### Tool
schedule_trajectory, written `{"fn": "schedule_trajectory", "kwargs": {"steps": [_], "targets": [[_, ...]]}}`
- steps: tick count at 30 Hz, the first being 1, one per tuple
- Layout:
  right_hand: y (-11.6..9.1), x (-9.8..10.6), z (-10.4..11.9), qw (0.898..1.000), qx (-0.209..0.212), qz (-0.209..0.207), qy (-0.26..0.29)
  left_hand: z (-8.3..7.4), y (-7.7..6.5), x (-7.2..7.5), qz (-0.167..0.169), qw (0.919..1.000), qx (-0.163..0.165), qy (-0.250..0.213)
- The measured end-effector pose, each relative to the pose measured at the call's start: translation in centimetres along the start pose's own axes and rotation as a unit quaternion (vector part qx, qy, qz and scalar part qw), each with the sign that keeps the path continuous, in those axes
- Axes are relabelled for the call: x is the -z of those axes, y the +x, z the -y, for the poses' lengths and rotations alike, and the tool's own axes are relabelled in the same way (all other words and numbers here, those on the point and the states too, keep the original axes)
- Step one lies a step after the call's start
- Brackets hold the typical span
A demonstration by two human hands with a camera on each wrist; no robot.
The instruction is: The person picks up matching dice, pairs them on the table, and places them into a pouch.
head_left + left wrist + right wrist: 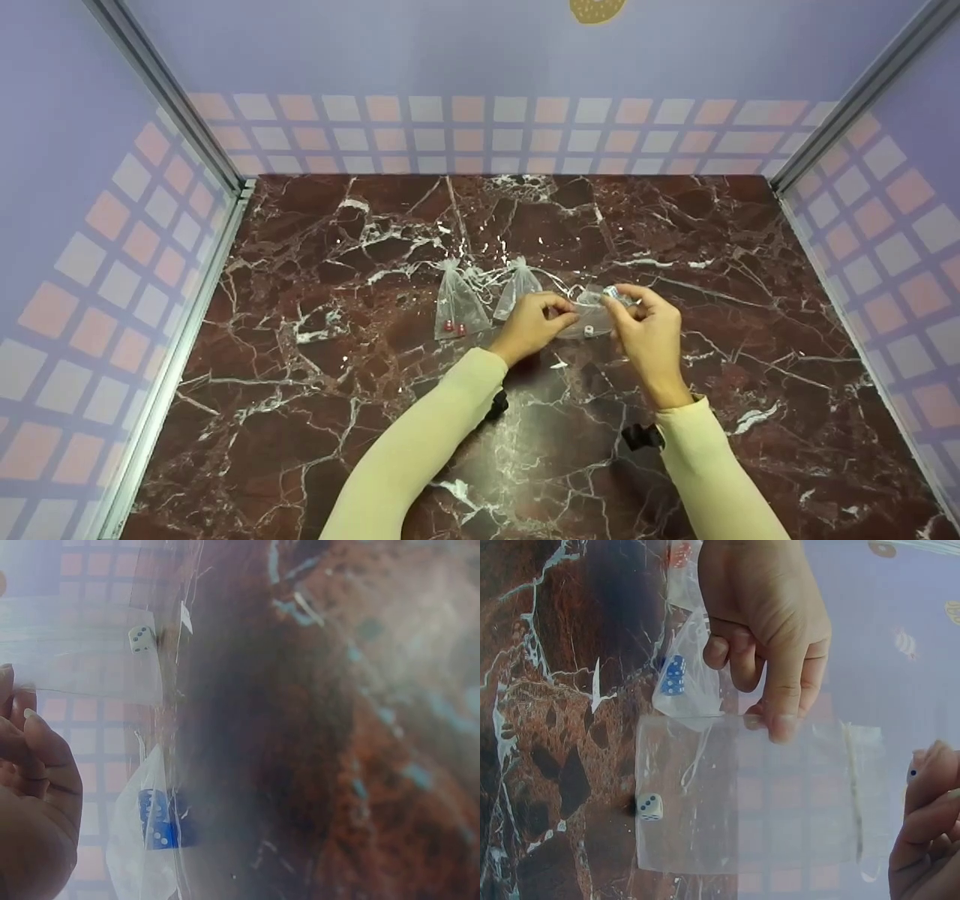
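My left hand [534, 324] pinches the edge of a sheer drawstring bag [795, 802] between thumb and forefinger. Inside that bag, at its bottom, lies a white die [650, 807] with blue pips. My right hand [651, 334] pinches another white die [611, 291] in its fingertips by the bag's mouth, and only a bit of it shows in the right wrist view. Left of these, a second sheer bag [519, 289] holds blue dice [673, 675], partly hidden behind the left hand in the head view. Furthest left lies a third bag [459, 300] with red dice [455, 328].
White drawstrings [491, 276] tangle across the bag tops. All of it lies on a dark red marble-patterned tabletop [300, 405] with white veins. Tiled-pattern walls [480, 127] enclose the back and both sides.
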State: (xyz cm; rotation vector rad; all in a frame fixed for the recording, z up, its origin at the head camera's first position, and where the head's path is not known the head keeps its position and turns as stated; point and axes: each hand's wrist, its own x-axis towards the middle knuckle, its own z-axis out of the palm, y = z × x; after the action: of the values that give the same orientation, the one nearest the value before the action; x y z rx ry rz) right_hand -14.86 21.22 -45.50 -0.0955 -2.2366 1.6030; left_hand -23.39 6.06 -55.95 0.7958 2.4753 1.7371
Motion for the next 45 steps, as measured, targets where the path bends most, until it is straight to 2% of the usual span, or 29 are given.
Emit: {"fn": "schedule_trajectory", "kwargs": {"steps": [7,15,19,25,30,32,36,42,45], "targets": [[0.1,0.0,0.1,0.999,-0.045,0.018,-0.002,0.1,-0.1,0.0,0.003,1.0,0.001,-0.007],[0.1,-0.1,-0.2,0.998,-0.054,0.03,-0.017,0.2,-0.1,0.0,0.007,1.0,-0.004,-0.005],[0.0,-0.1,-0.4,0.998,-0.045,0.034,-0.021,0.2,-0.1,0.1,0.005,0.9999,-0.008,-0.003],[0.0,-0.1,-1.0,0.999,-0.006,0.041,-0.023,0.3,-0.3,0.1,0.001,0.9998,-0.017,-0.007],[-0.1,-0.1,-1.2,0.999,0.001,0.048,-0.022,0.4,-0.3,0.1,0.003,0.9997,-0.022,-0.011],[-0.2,-0.1,-1.2,0.998,0.004,0.05,-0.031,0.4,-0.3,0.2,0.006,0.9997,-0.012,-0.02],[-0.3,-0.1,-1.1,0.998,0.004,0.051,-0.038,0.0,-0.3,0.3,0.007,0.9974,0.032,-0.064],[-0.5,0.0,-1.1,0.998,0.004,0.057,-0.037,-0.6,0.3,0.4,-0.022,0.9824,0.084,-0.166],[-0.5,0.2,-1.3,0.997,0.01,0.065,-0.028,-0.7,0.5,0.3,-0.037,0.9783,0.089,-0.184]]}}
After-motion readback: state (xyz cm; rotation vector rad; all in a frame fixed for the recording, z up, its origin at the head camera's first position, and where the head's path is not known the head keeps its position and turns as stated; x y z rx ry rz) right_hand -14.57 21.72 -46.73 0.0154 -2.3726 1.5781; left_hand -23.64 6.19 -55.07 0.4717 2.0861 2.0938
